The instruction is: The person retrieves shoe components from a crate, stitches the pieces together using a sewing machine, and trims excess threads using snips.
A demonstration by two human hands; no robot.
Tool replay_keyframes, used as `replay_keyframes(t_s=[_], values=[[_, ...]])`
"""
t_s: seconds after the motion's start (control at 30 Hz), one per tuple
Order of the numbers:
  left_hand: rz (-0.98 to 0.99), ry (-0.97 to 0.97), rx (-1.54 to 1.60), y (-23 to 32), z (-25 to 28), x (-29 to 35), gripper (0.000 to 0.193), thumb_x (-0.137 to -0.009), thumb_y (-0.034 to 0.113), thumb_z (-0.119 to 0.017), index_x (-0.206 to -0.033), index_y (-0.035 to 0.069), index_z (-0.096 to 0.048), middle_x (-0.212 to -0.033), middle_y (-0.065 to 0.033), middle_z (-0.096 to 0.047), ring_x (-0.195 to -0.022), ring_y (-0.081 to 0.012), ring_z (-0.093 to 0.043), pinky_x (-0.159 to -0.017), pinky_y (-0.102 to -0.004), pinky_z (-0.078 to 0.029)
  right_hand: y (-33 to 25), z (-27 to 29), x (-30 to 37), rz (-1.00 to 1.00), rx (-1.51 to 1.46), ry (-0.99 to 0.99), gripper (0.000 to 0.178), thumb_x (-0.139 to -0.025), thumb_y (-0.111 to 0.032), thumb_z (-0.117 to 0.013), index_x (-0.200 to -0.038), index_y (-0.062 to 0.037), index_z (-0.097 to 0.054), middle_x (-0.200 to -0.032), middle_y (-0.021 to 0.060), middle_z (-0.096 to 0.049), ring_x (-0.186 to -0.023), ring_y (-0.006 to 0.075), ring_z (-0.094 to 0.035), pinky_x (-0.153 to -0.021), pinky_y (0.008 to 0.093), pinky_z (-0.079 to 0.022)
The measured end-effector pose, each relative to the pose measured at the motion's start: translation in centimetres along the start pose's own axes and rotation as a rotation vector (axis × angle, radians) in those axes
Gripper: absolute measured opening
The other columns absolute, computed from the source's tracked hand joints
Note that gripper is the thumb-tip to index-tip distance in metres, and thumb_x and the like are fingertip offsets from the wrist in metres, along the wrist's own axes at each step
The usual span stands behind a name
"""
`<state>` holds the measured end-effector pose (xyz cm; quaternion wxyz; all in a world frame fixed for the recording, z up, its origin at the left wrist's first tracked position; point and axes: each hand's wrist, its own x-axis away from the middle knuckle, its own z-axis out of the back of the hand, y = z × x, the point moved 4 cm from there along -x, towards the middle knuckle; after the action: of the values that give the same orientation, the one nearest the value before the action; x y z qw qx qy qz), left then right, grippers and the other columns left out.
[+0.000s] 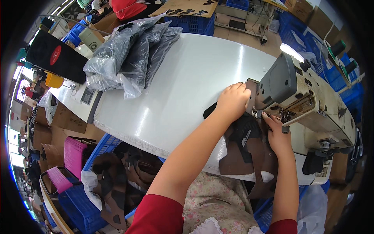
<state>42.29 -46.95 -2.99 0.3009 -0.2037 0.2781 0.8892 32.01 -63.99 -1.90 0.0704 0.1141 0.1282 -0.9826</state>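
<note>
A brown and black shoe upper piece [237, 156] lies under the head of the sewing machine [311, 102] and hangs past the table's near edge. My left hand [233, 100] is closed over its far part, left of the needle area, with curled fingers partly out of sight. Close to the presser foot, my right hand [278, 132] grips the piece's right side, the thumb and fingers near the needle. The machine head and my hands hide the exact stitching point. Part of the material shows black, with a small pale label [246, 138].
Plastic-wrapped dark pieces [134, 54] lie on the white table [187, 78] at the far left. A blue crate [102, 150] with brown cut pieces stands below the table's near left edge. Green thread spools [338, 47] stand behind the machine. Another person's red clothing [126, 8] shows at the back.
</note>
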Motion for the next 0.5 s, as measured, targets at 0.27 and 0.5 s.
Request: replay_keyframes(t_s=[0.27, 0.5], values=[[0.152, -0.138, -0.191, 4.3, 3.2, 5.0, 0.044, -0.080, 0.025, -0.065, -0.117, 0.002, -0.057, -0.128, -0.0159, -0.054, -0.124, -0.0316, -0.046, -0.103, -0.0435, -0.037, 0.4, 0.6, 0.0, -0.096, -0.045, -0.169, 0.055, -0.072, 0.007, -0.051, -0.120, -0.0169, -0.061, -0.122, 0.0178, -0.058, -0.116, 0.0353, -0.053, -0.096, 0.0413, -0.044], [-0.025, -0.385, -0.124, 1.5, 3.2, 5.0, 0.055, -0.085, 0.031, -0.061, -0.133, 0.008, -0.048, -0.142, -0.0144, -0.042, -0.134, -0.0327, -0.034, -0.109, -0.0505, -0.027, -1.3, 1.5, 1.4, -0.041, 0.043, -0.159, 0.048, -0.075, -0.005, -0.057, -0.120, -0.0225, -0.061, -0.116, 0.0167, -0.056, -0.105, 0.0360, -0.055, -0.082, 0.0433, -0.051]])
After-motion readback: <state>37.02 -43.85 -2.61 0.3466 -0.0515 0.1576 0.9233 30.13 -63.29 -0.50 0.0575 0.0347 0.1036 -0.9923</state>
